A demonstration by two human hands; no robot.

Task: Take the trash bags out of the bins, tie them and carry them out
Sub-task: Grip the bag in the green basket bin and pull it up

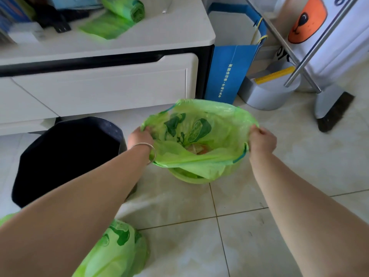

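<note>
**Green bag held open over its bin**

Green plastic is pinched at both sides: the left hand (139,136) and right hand (262,139) each grip the rim of the trash bag (199,136), which sits in the green bin (187,177) on the floor. Best gather the rim evenly and lift straight up. Crowding it are a black bin (65,156) on the left, a filled bag (117,250) below and a blue paper bag (229,72) behind.

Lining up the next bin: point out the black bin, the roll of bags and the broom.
black bin (65,156), head view, dark inside
roll of bags (127,9), head view, rolled part
broom (335,110), head view, bristles
</note>
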